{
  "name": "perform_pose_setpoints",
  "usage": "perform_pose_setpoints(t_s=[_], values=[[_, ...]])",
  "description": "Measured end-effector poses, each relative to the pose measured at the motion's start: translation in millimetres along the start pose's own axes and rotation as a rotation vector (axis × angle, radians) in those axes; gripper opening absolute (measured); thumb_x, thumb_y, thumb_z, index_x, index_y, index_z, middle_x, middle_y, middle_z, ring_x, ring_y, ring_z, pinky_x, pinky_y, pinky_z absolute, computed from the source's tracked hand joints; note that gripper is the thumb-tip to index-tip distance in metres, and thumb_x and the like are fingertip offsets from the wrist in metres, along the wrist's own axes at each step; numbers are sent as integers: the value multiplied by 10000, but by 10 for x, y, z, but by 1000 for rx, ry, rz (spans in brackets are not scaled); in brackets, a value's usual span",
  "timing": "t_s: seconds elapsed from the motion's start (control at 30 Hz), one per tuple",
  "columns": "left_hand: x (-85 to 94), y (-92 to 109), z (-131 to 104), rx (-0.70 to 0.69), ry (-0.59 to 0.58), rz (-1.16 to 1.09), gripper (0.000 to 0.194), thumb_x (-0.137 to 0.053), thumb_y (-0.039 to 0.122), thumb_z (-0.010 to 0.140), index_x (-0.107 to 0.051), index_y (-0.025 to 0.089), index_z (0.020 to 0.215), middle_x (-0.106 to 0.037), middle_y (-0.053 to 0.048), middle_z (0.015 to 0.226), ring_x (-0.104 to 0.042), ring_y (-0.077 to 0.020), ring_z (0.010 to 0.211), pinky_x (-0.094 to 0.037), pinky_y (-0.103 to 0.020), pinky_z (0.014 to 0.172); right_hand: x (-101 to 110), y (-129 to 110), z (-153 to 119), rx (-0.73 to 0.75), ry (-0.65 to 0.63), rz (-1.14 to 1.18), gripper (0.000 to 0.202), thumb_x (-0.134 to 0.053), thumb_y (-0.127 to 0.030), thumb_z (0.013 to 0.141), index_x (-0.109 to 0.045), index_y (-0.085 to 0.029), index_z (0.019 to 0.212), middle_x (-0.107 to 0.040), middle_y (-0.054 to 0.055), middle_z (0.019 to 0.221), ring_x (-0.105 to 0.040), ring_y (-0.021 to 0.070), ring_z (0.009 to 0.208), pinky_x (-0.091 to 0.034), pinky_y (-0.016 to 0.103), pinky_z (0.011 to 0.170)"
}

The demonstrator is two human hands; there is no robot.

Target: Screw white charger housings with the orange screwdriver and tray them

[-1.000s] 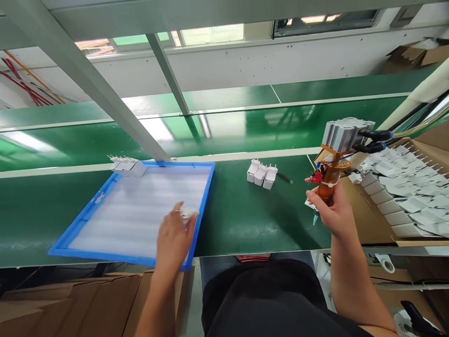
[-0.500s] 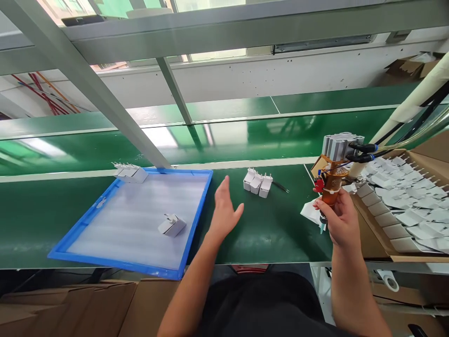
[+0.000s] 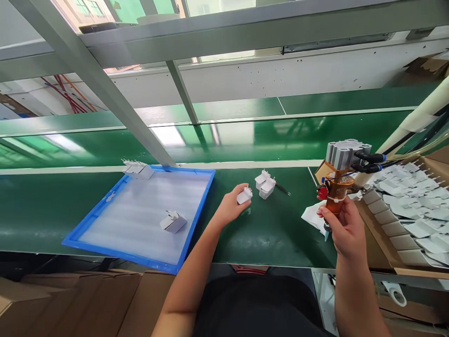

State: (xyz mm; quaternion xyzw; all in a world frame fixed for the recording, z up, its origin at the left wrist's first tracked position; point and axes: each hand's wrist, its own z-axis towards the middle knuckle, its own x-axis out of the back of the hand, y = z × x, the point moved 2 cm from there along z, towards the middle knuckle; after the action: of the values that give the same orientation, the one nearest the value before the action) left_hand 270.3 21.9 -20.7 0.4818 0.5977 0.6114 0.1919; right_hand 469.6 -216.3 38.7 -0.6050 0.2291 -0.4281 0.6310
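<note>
My left hand [image 3: 228,207] is closed around a white plug-in charger [image 3: 244,195], held a little above the green bench. Just to its right stand two more white chargers [image 3: 265,184], with dark tweezers [image 3: 282,189] lying beside them. My right hand [image 3: 345,229] grips the amber barrel of a glue dispenser [image 3: 336,199], its thin nozzle pointing down. A grey metal cylinder [image 3: 347,153] with black air fittings tops the dispenser. Under the nozzle area lies a piece of white paper [image 3: 313,217], partly hidden by my right hand.
On the left, a blue-rimmed tray [image 3: 192,234] bears a white charger [image 3: 173,222] and, at its far-left corner, a row of several chargers [image 3: 138,170]. A cardboard box [image 3: 380,238] full of white units stands right. Frame posts [image 3: 115,100] rise behind the bench.
My left hand, spread before, has moved right and closed on one charger from the group of three, lifting it away. My right hand still holds the dispenser. The view has shifted slightly.
</note>
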Motion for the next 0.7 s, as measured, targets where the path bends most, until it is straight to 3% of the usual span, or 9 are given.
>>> perform_pose_setpoints(t_s=[0.13, 0.27, 0.37, 0.5, 0.6, 0.7], values=[[-85, -71, -641, 29, -83, 16, 571, -555, 411, 935, -470, 195, 1457, -594, -31, 1383, -631, -170, 1077, -462, -295, 922, -161, -94, 3, 4, -125, 54, 312, -694, -314, 934, -589, -207, 1207, -643, 74, 1109, -593, 86, 786, -536, 208, 716], [-169, -212, -983, 14, -79, -64, 598, -559, 433, 966, -426, 195, 1498, -510, -39, 1475, -539, -149, 1268, -411, -262, 1059, -403, -213, -2, 69, -180, 26, 244, -635, -299, 980, -554, -191, 1183, -633, 67, 1097, -596, 63, 783, -540, 171, 703], [-245, -326, -1054, 0, 32, -232, 596, -560, 424, 978, -409, 145, 1482, -558, -96, 1396, -536, -139, 1254, -424, -267, 1060, -624, -303, -15, 132, -227, 24, 192, -611, -274, 993, -514, -176, 1127, -610, 50, 1013, -605, 67, 773, -545, 186, 695], [-342, -419, -1068, 33, 232, -474, 524, -629, 472, 938, -526, 111, 1303, -625, -127, 1228, -629, -135, 1040, -507, -242, 883, -935, -451, -69, 149, -298, 37, 224, -641, -280, 973, -476, -170, 1078, -573, 36, 960, -579, 71, 733, -513, 200, 630], [-363, -372, -1101, 14, 255, -412, 358, -667, 432, 918, -636, 119, 1087, -669, -78, 1055, -629, -110, 903, -498, -210, 801, -1154, -577, -132, 193, -342, 51, 241, -635, -262, 975, -437, -179, 1083, -557, 26, 963, -563, 56, 717, -502, 179, 608], [-327, -264, -1147, -137, 214, -233, 270, -704, 320, 906, -669, 161, 1121, -680, -32, 1080, -635, -97, 979, -485, -199, 882, -1328, -666, -189, 210, -374, 79, 249, -630, -237, 972, -410, -195, 1080, -541, 14, 950, -543, 49, 689, -476, 147, 548]])
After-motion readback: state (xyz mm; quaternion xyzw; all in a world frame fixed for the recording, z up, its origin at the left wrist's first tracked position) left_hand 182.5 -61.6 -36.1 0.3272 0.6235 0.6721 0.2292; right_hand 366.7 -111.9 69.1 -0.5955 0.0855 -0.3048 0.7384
